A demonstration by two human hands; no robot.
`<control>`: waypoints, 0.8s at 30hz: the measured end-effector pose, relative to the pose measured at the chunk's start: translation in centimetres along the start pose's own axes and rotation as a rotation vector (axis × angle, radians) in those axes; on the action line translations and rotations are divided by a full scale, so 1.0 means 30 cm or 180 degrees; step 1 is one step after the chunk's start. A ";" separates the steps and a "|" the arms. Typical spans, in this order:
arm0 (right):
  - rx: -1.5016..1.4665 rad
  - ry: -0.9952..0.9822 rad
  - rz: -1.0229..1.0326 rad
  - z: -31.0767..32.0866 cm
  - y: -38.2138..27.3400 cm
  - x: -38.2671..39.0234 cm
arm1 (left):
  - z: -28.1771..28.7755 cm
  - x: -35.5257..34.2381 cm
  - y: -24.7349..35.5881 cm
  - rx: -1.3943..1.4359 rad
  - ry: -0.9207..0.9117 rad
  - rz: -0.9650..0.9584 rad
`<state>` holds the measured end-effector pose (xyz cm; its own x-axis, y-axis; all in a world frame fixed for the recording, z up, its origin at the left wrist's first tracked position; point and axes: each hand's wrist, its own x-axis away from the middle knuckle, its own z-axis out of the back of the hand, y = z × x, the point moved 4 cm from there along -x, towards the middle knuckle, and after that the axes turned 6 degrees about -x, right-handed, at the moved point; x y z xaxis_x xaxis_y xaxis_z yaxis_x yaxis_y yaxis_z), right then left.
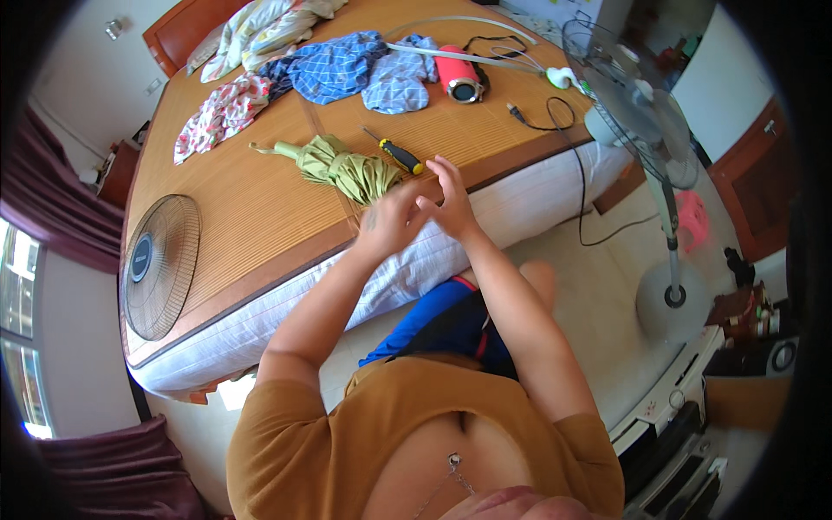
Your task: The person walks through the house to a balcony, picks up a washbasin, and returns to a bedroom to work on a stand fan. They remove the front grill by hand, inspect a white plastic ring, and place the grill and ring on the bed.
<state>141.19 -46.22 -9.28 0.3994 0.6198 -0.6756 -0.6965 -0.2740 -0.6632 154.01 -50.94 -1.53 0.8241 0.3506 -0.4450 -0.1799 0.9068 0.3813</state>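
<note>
My left hand (392,217) and my right hand (447,201) are raised close together at the bed's front edge, perhaps touching. The left is blurred, its fingers bent and partly hidden; the right has its fingers apart, with nothing visible in it. Just beyond them lie a folded olive-green umbrella (338,166) and a black-and-yellow screwdriver (400,156) on the bed's woven mat (234,191). A detached round fan grille (173,264) lies at the mat's left end.
Rumpled clothes (329,65), a red cylindrical speaker (452,74) and cables lie toward the back. A standing fan (650,113) is at the right, its round base on the floor. Purple curtains (82,204) hang at the left; electronic equipment stands at the lower right.
</note>
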 end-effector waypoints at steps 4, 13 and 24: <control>-0.0568 -0.0103 -0.0627 0.054 0.044 0.035 | -0.027 -0.137 -0.141 -0.1783 -0.0819 -0.0010; -0.0642 -0.0205 -0.1314 0.235 0.100 0.010 | 0.143 0.029 -0.465 -0.2288 -0.1412 0.1198; -0.0472 0.0804 -0.1756 0.425 0.306 -0.252 | -0.180 -0.376 -0.347 0.4203 -0.0405 0.1861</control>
<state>124.18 -44.04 -6.15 0.8179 0.5111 -0.2641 -0.2645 -0.0735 -0.9616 143.69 -63.06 -4.85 0.8616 0.5013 0.0798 0.0582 -0.2538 0.9655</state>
